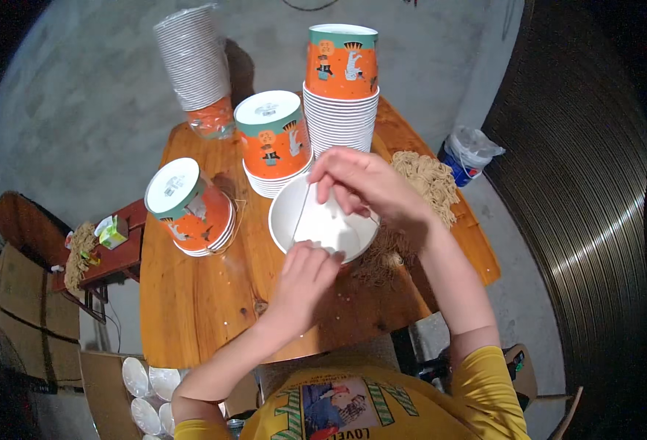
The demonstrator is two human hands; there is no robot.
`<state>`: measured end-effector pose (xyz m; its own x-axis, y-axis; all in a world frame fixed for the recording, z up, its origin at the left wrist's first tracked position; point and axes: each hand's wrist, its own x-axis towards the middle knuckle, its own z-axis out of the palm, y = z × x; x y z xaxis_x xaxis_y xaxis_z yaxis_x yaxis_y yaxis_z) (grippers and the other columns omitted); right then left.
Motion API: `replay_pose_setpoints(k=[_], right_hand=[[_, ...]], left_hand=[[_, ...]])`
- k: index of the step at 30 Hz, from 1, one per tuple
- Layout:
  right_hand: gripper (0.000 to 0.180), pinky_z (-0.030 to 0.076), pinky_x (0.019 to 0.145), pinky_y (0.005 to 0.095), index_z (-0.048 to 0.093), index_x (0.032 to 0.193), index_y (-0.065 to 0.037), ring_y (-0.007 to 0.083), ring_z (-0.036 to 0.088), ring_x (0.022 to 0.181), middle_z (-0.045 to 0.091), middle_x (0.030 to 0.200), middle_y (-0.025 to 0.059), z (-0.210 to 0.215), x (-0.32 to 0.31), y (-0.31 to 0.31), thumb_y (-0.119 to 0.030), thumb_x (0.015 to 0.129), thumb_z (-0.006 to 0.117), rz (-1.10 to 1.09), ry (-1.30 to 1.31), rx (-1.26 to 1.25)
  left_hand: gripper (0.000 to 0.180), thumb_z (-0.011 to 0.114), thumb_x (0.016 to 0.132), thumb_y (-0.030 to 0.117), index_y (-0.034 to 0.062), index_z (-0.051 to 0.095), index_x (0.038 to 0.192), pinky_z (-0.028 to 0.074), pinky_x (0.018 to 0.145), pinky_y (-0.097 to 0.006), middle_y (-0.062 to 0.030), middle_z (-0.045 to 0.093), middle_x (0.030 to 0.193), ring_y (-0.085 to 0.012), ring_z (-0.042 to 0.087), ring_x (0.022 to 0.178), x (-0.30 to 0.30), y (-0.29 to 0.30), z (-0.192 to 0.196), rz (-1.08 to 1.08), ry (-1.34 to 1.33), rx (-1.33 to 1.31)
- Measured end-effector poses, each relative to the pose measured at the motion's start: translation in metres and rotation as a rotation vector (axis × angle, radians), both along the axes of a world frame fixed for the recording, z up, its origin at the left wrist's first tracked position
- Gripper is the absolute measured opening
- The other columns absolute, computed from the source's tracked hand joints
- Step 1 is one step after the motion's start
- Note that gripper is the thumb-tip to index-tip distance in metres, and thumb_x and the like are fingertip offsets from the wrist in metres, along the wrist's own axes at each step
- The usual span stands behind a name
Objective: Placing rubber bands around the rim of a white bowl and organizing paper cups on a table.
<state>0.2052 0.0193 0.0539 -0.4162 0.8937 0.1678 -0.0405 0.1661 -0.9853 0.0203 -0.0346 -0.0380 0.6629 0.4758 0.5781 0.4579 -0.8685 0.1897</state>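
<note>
Bowl [323, 224]: white paper, round, empty, mouth tilted up toward me, resting on the wooden table [191, 308] beside loose dried noodles [430, 180]. My left hand [305, 275] pinches its near rim, grip closed on it. My right hand [364, 183] hovers over the far rim, fingers pinched together; what they hold I cannot tell. Orange cup stacks [342, 81] stand behind.

orange cup stacks [342, 81] | dried noodles [430, 180] | white cup stack [191, 59] | wooden table [191, 301] | plastic bag [469, 152]
</note>
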Motion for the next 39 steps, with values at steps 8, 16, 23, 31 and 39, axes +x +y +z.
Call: replay_pose_setpoints(k=[8,16,23,31,39], right_hand=[[0.025,0.023,0.037,0.0164,0.055,0.082,-0.007,0.0010,0.034,0.045,0.045,0.059,-0.0070,-0.036,0.040,-0.009,-0.025,0.097,0.045,-0.246,0.140,-0.337],[0.023,0.026,0.034,0.0165,0.053,0.084,-0.010,0.0035,0.034,0.047,0.039,0.064,-0.0043,-0.082,0.008,-0.050,-0.028,0.097,0.044,-0.045,0.716,-0.707],[0.021,0.031,0.034,0.0158,0.051,0.090,-0.007,0.0036,0.034,0.045,0.038,0.062,-0.0035,-0.081,-0.014,-0.082,-0.024,0.098,0.041,0.038,1.083,-0.931],[0.020,0.033,0.039,0.0153,0.051,0.091,-0.008,0.0040,0.038,0.050,0.042,0.063,-0.0047,-0.071,-0.027,-0.103,-0.023,0.098,0.040,0.080,0.827,-0.690],[0.018,0.038,0.045,0.0160,0.050,0.094,-0.005,0.0056,0.046,0.058,0.045,0.068,-0.0040,-0.099,-0.015,-0.090,-0.021,0.097,0.043,0.049,1.013,-0.771]], left_hand=[[0.041,0.071,0.052,-0.001,0.0079,0.053,0.088,0.025,0.105,-0.054,-0.0102,0.052,0.110,-0.0316,0.042,0.122,-0.075,0.029,0.024,0.249,0.166,0.178],[0.024,0.063,0.075,0.005,0.0052,0.057,0.098,0.042,0.097,-0.040,-0.0117,0.051,0.125,-0.0327,0.042,0.126,-0.111,0.062,0.030,0.237,0.085,0.063],[0.027,0.050,0.081,-0.009,-0.0010,0.054,0.107,0.046,0.084,-0.036,-0.0161,0.057,0.107,-0.0297,0.055,0.100,-0.056,-0.021,0.028,0.220,-0.458,-0.148],[0.042,0.048,0.090,-0.007,0.0037,0.033,0.127,0.044,0.072,-0.021,-0.0065,0.048,0.106,-0.0094,0.051,0.089,0.009,-0.088,0.008,0.013,-0.841,-1.132],[0.030,0.048,0.094,0.000,0.0047,0.041,0.123,0.039,0.064,-0.018,0.0004,0.052,0.087,-0.0037,0.047,0.072,0.006,-0.080,-0.003,0.126,-0.636,-1.021]])
